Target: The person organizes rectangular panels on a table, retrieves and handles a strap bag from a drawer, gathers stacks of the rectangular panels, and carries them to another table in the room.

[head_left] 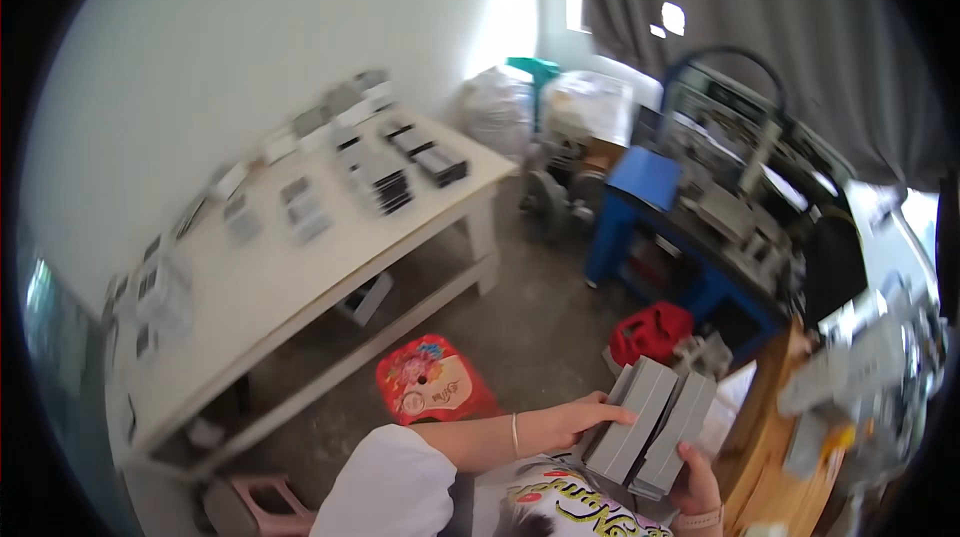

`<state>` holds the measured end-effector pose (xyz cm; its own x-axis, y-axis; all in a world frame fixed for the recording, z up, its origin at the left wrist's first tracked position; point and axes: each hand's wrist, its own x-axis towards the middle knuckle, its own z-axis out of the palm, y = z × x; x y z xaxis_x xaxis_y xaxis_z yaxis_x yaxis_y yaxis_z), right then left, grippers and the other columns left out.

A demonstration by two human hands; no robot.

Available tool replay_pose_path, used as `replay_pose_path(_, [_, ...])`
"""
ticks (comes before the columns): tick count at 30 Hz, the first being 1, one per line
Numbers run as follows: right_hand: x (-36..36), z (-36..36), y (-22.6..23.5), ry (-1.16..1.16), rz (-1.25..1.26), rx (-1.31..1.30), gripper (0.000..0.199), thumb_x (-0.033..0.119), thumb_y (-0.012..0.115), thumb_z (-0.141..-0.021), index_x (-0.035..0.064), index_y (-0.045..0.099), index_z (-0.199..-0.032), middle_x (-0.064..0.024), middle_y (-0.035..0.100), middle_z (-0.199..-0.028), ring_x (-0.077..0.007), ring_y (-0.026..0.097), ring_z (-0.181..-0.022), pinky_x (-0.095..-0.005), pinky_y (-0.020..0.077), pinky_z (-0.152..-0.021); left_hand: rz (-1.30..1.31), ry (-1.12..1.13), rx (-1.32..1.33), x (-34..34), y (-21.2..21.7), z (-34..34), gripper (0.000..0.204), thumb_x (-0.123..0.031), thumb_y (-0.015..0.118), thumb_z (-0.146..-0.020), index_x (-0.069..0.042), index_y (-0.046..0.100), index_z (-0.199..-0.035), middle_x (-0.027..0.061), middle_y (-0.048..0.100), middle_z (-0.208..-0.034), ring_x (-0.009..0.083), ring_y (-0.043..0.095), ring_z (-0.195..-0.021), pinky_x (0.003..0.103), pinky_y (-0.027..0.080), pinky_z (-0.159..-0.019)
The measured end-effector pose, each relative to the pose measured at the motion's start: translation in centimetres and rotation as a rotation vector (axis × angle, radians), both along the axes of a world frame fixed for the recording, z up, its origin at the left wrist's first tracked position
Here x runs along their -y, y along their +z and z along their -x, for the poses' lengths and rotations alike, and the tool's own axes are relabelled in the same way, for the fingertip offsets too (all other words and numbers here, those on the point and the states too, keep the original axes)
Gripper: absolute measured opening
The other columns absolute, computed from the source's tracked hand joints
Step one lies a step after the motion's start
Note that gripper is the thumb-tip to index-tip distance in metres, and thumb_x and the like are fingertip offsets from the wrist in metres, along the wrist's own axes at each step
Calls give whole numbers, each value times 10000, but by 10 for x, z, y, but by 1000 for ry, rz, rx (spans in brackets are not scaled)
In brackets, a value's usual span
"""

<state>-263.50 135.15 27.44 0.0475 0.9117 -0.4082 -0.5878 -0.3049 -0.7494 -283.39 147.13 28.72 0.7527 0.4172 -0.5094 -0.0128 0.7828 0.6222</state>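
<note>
In front of my body, at the lower right, I carry a bundle of long grey rectangular pieces with flat faces. My left hand is closed on the left-hand grey pieces, thumb lying over the top. Around the lower right end of the neighbouring grey pieces, my right hand is closed. A dark gap runs between the two groups. Their exact kind does not show, and the fingers underneath are hidden.
A long pale table along the wall bears stacks of grey and dark pieces. A red patterned stool and a pink stool stand on the floor. A blue machine bench and a wooden worktop are at right.
</note>
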Motion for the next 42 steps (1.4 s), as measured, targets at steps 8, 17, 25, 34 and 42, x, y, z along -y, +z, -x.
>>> replay_pose_path(8, [-113, 19, -14, 556, 67, -54, 499, 188, 537, -767, -10, 356, -1187, -127, 479, -1129, -246, 482, -1015, -366, 378, -882, -27, 516, -28, 1, -6, 56, 769, -264, 700, -636, 79, 262, -1166, 174, 424, -1098, 239, 448, -1026, 346, 390, -856])
replay_pose_path(17, [-203, 60, -36, 952, 158, 78, 505, 223, 586, -752, -53, 388, -1126, -119, 494, -1077, -204, 472, -991, -325, 371, -842, 63, 974, 90, 16, -37, 81, 672, -177, 677, -672, 51, 277, -1161, 182, 446, -1096, 252, 474, -1024, 397, 414, -843])
replay_pose_path(25, [-226, 89, -18, 1124, 213, 52, 518, 222, 622, -737, -62, 393, -1104, -106, 490, -1078, -191, 461, -996, -313, 348, -865, 133, 1096, 137, 21, -23, 90, 572, -102, 597, -721, -21, 328, -1219, 117, 442, -1165, 234, 451, -1062, 389, 380, -898])
replay_pose_path(34, [-232, 110, 0, 1139, 185, 39, 500, 229, 608, -751, -77, 423, -1100, -111, 508, -1073, -187, 477, -986, -304, 347, -872, 126, 1013, 174, 8, -27, 110, 555, -110, 605, -712, -50, 355, -1205, 92, 458, -1151, 235, 451, -1059, 389, 373, -899])
replay_pose_path(42, [-245, 124, -11, 1036, 213, 73, 509, 233, 611, -748, -82, 421, -1099, -125, 509, -1069, -188, 492, -968, -306, 373, -851, 104, 945, 106, -22, -37, 135, 535, -113, 592, -726, -56, 363, -1206, 88, 465, -1146, 236, 457, -1052, 383, 375, -893])
